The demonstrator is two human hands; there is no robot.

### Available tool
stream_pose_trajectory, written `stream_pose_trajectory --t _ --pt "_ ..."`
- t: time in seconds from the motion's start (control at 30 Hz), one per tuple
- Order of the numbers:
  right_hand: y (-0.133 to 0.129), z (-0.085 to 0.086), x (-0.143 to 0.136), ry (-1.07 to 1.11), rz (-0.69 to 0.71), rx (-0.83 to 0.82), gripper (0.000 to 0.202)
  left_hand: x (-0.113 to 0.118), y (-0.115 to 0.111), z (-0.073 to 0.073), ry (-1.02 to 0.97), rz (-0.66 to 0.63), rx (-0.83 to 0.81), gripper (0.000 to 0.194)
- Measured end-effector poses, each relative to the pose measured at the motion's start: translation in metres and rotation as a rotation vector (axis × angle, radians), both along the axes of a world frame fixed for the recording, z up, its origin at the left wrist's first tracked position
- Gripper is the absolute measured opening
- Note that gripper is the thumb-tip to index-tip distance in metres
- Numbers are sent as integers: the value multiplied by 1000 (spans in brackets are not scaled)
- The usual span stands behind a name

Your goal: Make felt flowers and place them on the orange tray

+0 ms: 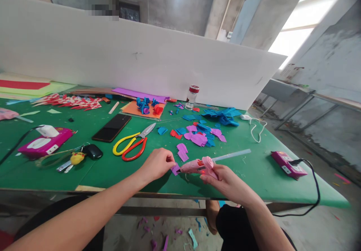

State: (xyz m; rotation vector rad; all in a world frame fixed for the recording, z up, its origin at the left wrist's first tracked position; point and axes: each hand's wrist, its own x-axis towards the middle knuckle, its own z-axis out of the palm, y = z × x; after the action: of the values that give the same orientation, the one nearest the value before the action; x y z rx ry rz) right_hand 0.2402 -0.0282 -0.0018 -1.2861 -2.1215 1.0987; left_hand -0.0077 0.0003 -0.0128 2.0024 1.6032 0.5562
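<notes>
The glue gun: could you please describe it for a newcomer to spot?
Over the green table, near its front edge, the right hand grips the glue gun. It is pale pink with a translucent stick, unlike the purple paper in the left hand.

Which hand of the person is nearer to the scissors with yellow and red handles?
Left. The left hand, pinching a purple piece, is just right of the scissors; the right hand, holding the pink glue gun, is farther to the right.

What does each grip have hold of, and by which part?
The left grip pinches a small purple paper piece at its edge, between thumb and fingers. The right grip holds the pink glue gun by its handle.
</notes>
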Motion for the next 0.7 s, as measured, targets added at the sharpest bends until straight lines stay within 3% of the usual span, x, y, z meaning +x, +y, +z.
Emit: stream_pose_trajectory --t 0.7 --pt "1 1 -2 -8 36 0 36 0 -1 0 11 -10 11 16"
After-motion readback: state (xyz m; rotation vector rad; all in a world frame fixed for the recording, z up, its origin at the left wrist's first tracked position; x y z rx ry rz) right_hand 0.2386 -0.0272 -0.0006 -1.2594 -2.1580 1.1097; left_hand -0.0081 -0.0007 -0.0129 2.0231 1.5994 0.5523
